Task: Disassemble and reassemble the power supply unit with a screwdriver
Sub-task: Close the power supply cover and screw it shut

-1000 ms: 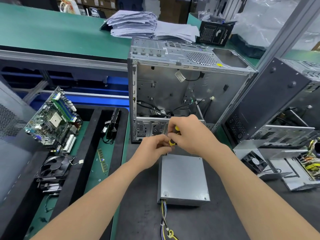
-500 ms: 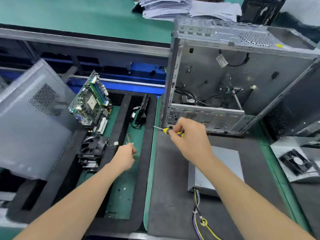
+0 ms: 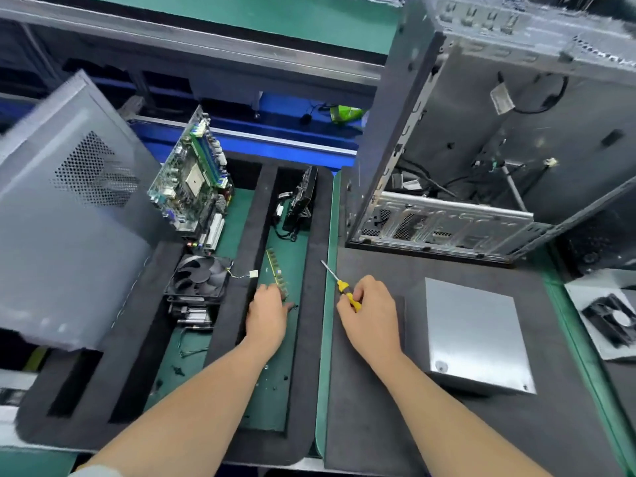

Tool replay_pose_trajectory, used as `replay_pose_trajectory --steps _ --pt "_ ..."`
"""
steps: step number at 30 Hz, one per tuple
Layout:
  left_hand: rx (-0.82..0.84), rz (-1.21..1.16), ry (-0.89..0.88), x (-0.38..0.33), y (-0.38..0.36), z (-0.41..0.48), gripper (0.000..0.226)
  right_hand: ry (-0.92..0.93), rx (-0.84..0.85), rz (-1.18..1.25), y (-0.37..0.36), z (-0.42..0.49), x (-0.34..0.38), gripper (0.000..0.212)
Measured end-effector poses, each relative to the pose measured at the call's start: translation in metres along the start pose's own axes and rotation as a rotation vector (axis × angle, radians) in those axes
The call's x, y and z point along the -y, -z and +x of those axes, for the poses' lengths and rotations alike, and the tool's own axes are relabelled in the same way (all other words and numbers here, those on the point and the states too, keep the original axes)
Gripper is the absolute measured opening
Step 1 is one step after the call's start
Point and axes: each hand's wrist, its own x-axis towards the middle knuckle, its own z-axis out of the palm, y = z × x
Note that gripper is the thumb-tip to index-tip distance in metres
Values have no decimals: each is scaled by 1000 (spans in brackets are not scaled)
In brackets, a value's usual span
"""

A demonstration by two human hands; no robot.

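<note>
The power supply unit [image 3: 476, 333] lies flat on the dark mat at the right of the bench, in front of the open computer case [image 3: 481, 149] and clear of both hands, its plain metal face up; that probably leaves it steady for driving screws. Just to its left, the right hand [image 3: 370, 313] has its fingers curled tight round the yellow handle of the screwdriver [image 3: 340, 285], shaft pointing up and left, away from the unit, so the tool seems parked, not working. The left hand [image 3: 266, 316] reaches into the foam tray [image 3: 309, 373], fingertips lowered beside a memory stick [image 3: 277, 271] and near small dark specks, likely screws; whether it pinches 1 cannot be told. The unit's near face and cables are hidden behind the right forearm. Blur smears the side panel [image 3: 65, 215] at left.
</note>
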Motion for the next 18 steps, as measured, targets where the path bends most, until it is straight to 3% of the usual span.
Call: replay_pose_trajectory --steps 4,9,14,18 --pt "-34 -11 -68 9 -10 9 6 38 8 -63 -4 -3 -2 25" --pt "-114 5 -163 2 -10 11 8 17 30 -78 -1 -1 2 18" --pt "-193 -398 -157 -28 20 -14 17 5 38 110 22 1 17 13" --pt "-209 -702 -200 -59 45 -48 30 -42 -128 416 66 0 34 9"
